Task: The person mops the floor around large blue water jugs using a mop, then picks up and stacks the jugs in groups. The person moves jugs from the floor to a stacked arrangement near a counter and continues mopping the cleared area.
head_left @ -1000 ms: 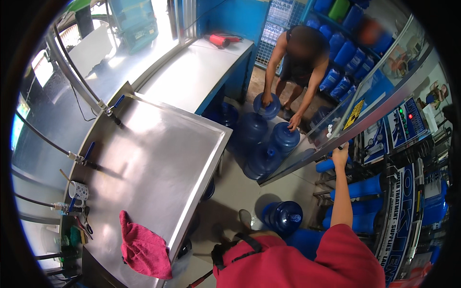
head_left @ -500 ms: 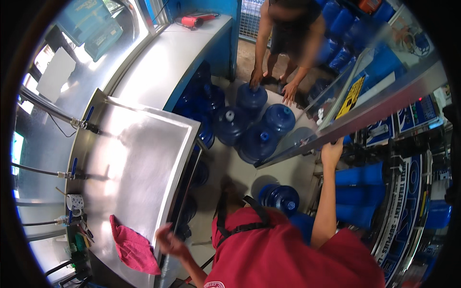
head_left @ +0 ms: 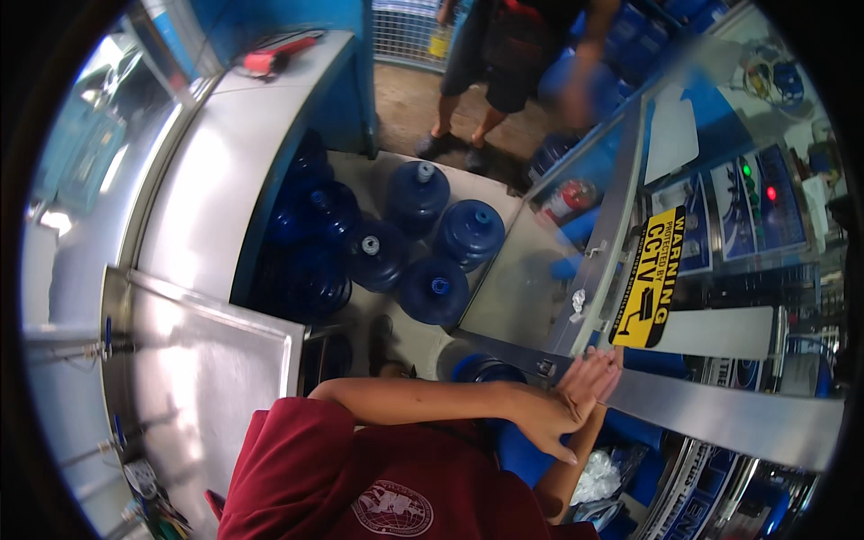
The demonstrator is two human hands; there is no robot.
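Observation:
My left arm reaches across my red shirt, and my left hand (head_left: 549, 418) lies over my right one at a metal-framed glass door (head_left: 621, 243). The left fingers are stretched out toward the frame, the thumb apart. Only the edge of my right hand (head_left: 615, 367) shows beside the door's metal rail (head_left: 693, 405); its grip is hidden. A yellow warning sign (head_left: 650, 279) is fixed to the glass just above the hands. On the tiles beyond stand blue water jugs, among them a near one (head_left: 434, 290) and a right one (head_left: 471, 232).
A steel counter (head_left: 216, 360) with valves runs along the left. Behind it, a white countertop (head_left: 216, 153) bears a red tool (head_left: 274, 56). Another person (head_left: 504, 54) stands past the jugs. A fire extinguisher (head_left: 569, 200) shows through the glass.
My left hand has swung from beside the steel counter across to my right hand at the door. The other person has straightened up and let go of a jug. My view has turned right.

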